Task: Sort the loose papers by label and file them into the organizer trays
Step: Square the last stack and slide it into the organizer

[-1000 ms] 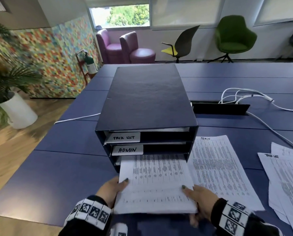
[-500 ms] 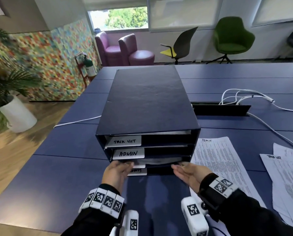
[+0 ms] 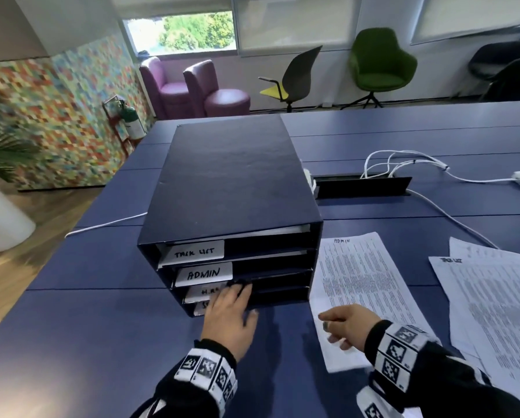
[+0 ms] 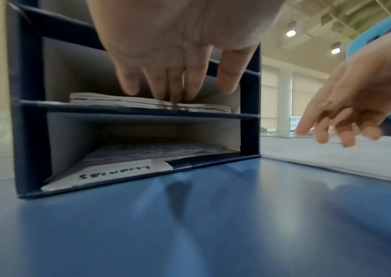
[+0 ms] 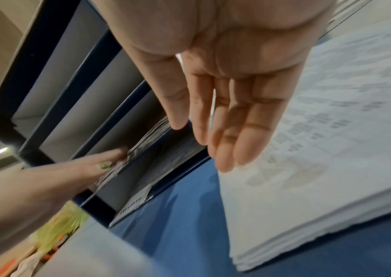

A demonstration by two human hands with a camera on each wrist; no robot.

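Note:
A dark blue organizer [image 3: 231,182] stands on the table with trays labelled TASK LIST [image 3: 198,253] and ADMIN [image 3: 204,273], and two lower labels that my hand partly hides. My left hand [image 3: 230,309] reaches into the third tray. In the left wrist view its straight fingers [image 4: 175,80] press on the filed paper stack [image 4: 201,107]. The bottom tray [image 4: 128,155] also holds papers. My right hand [image 3: 347,324] hovers open, holding nothing, over the near end of the ADMIN paper stack [image 3: 358,282] right of the organizer; its palm [image 5: 237,84] faces the sheets [image 5: 320,150].
More loose sheets headed TASK LIST [image 3: 494,303] lie at the right edge of the blue table [image 3: 101,327]. Behind the organizer are a cable box [image 3: 361,185] and white cables [image 3: 403,161]. Chairs and a potted plant stand beyond the table.
Both hands pushed a paper stack fully into the third tray. The right hand has since let go and moved right over the ADMIN stack; the left stays at the tray.

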